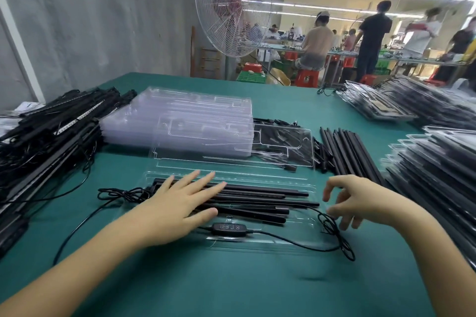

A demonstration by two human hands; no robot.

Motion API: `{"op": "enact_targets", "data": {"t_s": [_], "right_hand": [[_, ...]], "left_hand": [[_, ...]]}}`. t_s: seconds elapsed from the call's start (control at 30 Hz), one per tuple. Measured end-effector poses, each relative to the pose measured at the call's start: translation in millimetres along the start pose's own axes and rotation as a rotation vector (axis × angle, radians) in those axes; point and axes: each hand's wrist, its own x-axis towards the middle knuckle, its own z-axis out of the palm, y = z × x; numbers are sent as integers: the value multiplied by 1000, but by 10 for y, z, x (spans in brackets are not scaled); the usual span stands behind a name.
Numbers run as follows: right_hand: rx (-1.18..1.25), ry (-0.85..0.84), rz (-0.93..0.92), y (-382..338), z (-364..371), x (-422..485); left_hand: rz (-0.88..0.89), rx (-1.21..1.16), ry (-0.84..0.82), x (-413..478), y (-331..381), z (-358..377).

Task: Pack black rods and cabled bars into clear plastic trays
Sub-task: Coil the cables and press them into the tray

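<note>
A clear plastic tray point(296, 235) lies open on the green table in front of me, its lid point(283, 162) folded back. Several black rods point(257, 201) lie lengthwise in the tray. A black cable with an inline button controller point(229, 227) runs along the tray's near side and loops off to the right point(334, 234). My left hand point(177, 203) lies flat with straight fingers over the left ends of the rods. My right hand point(360, 201) hovers at the tray's right end with loosely curled fingers, holding nothing, just above the cable loop.
A stack of empty clear trays point(180, 116) sits behind. Cabled black bars point(51, 131) are piled at the left. Loose black rods point(347, 152) lie at the right, beside stacks of packed trays point(438, 167). A large fan point(226, 8) and several people stand beyond.
</note>
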Motion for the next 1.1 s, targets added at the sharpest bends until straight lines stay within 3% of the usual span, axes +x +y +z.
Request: {"op": "enact_targets", "data": {"t_s": [0.07, 0.27, 0.77, 1.1], "right_hand": [[27, -102, -30, 18, -47, -53], [-198, -297, -126, 50, -125, -173], [-325, -159, -283, 126, 94, -290], [-235, -34, -340, 243, 175, -253]], "left_hand": [[-34, -26, -103, -28, -2, 74], [-38, 5, -73, -54, -18, 196], [-42, -16, -166, -7, -28, 126], [-66, -90, -150, 2, -1, 40]]}}
